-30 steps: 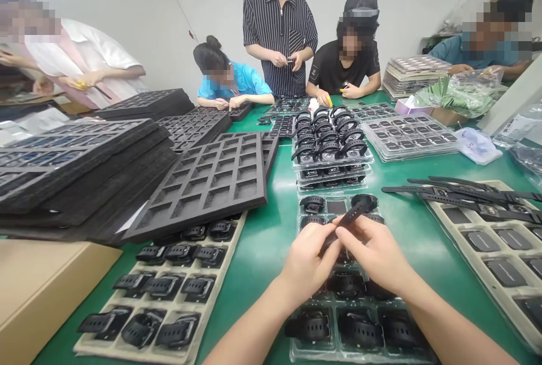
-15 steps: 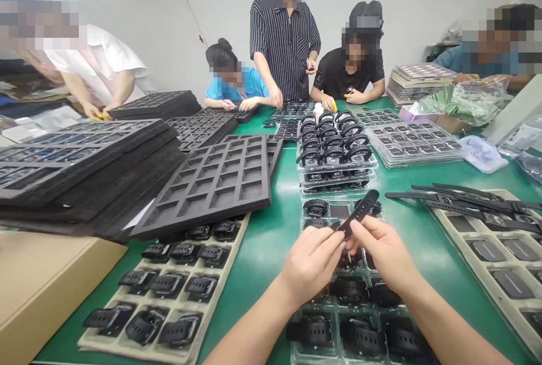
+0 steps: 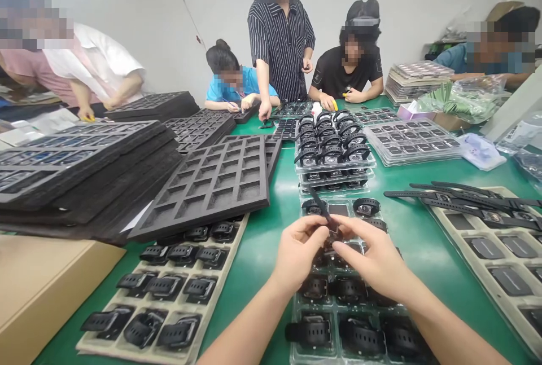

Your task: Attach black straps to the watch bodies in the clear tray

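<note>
Between my two hands is a black watch strap (image 3: pixel 320 202), its free end pointing up and away from me. My left hand (image 3: pixel 301 249) pinches it from the left, thumb against fingers. From the right, my right hand (image 3: pixel 370 249) grips the same piece near its lower end; whether a watch body hangs there is hidden by my fingers. Directly below lies a clear plastic tray (image 3: pixel 334 311) with black watches in its compartments. One watch (image 3: pixel 366 207) sits curled in the tray's far right corner, past my right hand.
Stacked clear trays of watches (image 3: pixel 332 153) stand ahead. Black foam trays (image 3: pixel 207 184) lean at left over a beige tray of watches (image 3: pixel 169 308). Loose straps and watches (image 3: pixel 466 204) lie across another beige tray (image 3: pixel 486 291) at right. A cardboard box (image 3: pixel 51 286) is at near left. Co-workers sit or stand around.
The strap has turned from leaning right to leaning left, and both hands have shifted slightly left with it. Across the table, a standing co-worker's hand has moved left and down.
</note>
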A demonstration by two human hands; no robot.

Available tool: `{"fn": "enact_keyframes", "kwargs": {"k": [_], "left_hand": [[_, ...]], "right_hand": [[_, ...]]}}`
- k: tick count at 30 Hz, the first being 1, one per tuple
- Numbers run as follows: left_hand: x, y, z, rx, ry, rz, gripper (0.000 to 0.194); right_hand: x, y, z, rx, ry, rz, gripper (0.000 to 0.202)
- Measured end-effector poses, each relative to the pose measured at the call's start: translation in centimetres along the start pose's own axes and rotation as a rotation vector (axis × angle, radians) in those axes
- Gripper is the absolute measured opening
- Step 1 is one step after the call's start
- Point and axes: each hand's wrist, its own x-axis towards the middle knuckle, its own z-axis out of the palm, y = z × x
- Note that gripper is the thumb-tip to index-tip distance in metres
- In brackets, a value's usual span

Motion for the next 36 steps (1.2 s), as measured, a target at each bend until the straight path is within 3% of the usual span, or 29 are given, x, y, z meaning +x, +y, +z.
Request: {"fn": "enact_keyframes", "kwargs": {"k": [5,9,12,16,19,22,28,36], "left_hand": [[0.6,0.1,-0.1,-0.181,-0.026,-0.019,0.034],[0.0,0.0,0.0,-0.109,-0.207,-0.031,0.036],[-0.6,-0.1,-0.1,-0.028,-0.329,-0.007,0.038],[-0.5,-0.3,-0.6,-0.018,-0.283,0.115,0.04],[-0.2,-0.3,-0.9,0.21,-0.269,0.182,0.041],[-0.1,-0.1,-0.8,0.363,-0.229,0.176,0.029],[-0.1,0.2,-0.7,0.41,-0.183,0.165,0.026],[-0.2,1.0,-0.8,0.474,-0.262,0.19,0.019]], "right_hand": [[-0.1,-0.4,-0.1,-0.03,-0.003,0.051,0.04],[-0.1,-0.9,-0.2,0.028,-0.107,0.117,0.036],[0.0,-0.9,-0.2,0.116,-0.145,0.095,0.016],[0.0,-0.5,0.0,0.296,-0.018,0.106,0.015],[0.1,-0.3,0.0,0.433,0.064,0.15,0.02],[0.3,-0.1,-0.2,0.452,0.059,0.166,0.021],[0.3,0.3,-0.3,0.366,-0.035,0.157,0.015],[0.1,0.9,0.2,0.457,0.074,0.124,0.013]]}}
